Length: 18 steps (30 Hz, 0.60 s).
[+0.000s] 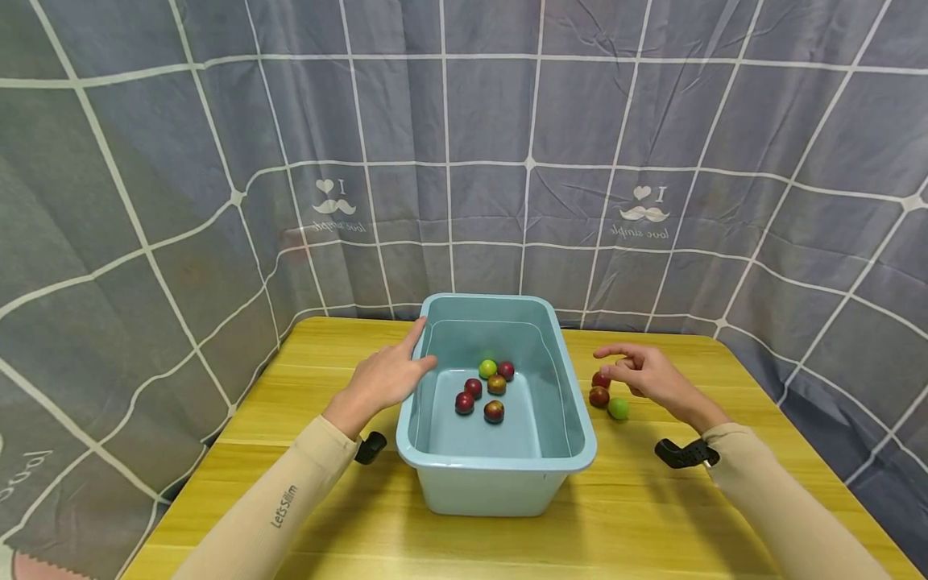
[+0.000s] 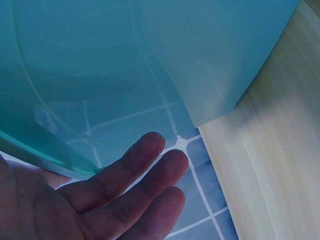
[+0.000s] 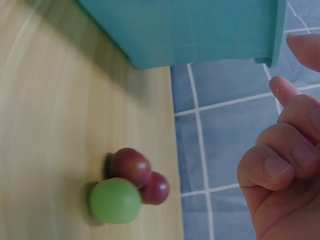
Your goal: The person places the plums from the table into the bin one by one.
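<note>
Beside tub, three o'clock: fruits, right hand empty, parted; nine: left hand spread.
Likely light, slippery: pinch mid-sides.

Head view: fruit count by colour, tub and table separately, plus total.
Green fruit in the blue tub: 1
Reddish plum-like fruits in the blue tub: 5
Green fruit on the wooden table: 1
Reddish plum-like fruits on the wooden table: 2
Total: 9
</note>
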Tool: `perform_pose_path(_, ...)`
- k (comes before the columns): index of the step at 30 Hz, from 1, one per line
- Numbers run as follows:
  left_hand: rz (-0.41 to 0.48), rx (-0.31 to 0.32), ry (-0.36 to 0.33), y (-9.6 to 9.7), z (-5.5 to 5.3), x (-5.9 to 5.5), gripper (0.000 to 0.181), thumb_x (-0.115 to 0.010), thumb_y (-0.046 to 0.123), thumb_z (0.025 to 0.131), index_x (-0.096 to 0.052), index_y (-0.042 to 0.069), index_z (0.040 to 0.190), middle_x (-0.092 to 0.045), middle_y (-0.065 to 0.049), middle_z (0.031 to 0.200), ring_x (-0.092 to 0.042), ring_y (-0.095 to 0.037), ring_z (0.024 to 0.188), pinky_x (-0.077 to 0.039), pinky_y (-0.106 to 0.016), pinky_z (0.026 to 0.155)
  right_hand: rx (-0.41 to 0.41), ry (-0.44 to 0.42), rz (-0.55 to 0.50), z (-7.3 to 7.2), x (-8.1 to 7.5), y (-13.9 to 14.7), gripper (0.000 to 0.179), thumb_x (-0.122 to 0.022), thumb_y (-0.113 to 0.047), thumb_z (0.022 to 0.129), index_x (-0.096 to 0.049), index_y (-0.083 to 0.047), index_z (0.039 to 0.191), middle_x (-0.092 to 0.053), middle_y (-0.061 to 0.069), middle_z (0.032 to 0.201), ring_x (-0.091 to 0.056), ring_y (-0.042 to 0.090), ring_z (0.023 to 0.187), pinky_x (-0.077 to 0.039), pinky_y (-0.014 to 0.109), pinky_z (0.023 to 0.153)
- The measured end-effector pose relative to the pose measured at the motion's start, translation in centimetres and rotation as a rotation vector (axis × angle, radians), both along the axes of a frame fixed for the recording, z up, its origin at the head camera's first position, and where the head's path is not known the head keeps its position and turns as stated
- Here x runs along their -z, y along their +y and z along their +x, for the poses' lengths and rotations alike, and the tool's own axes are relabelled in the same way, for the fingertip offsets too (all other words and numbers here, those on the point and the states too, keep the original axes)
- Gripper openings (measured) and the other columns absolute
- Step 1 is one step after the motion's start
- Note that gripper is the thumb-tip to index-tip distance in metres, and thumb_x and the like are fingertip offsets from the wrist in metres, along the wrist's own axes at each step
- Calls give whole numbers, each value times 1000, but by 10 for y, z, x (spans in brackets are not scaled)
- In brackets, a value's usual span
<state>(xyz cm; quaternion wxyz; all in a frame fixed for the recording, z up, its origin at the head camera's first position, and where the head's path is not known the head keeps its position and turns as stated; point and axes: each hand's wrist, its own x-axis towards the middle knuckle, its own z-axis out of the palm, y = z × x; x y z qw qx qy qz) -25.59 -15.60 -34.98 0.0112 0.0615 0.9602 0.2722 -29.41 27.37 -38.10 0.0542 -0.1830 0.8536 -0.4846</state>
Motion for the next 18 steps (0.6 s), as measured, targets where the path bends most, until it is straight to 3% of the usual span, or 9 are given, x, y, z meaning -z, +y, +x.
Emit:
perform_pose_path(9, -16, -5, 2, -1, 0, -1, 77, -41, 53, 97, -7, 32, 164, -67, -16, 122, -64, -26, 81, -45, -36, 58, 34, -42, -23, 5, 17, 6, 44, -67, -30, 97, -59, -8, 134, -38, -3, 61, -33, 10, 50, -34, 28, 50)
perform_pose_path(18, -18, -4, -5, 0, 0, 1, 76, -42, 53, 98, -8, 33, 163, -64, -15, 131, -65, -26, 85, -46, -36, 58, 75, -57, -61, 4, 38, 13, 49, -68, -29, 96, -56, -5, 138, -39, -2, 61, -35, 13, 51, -34, 29, 49)
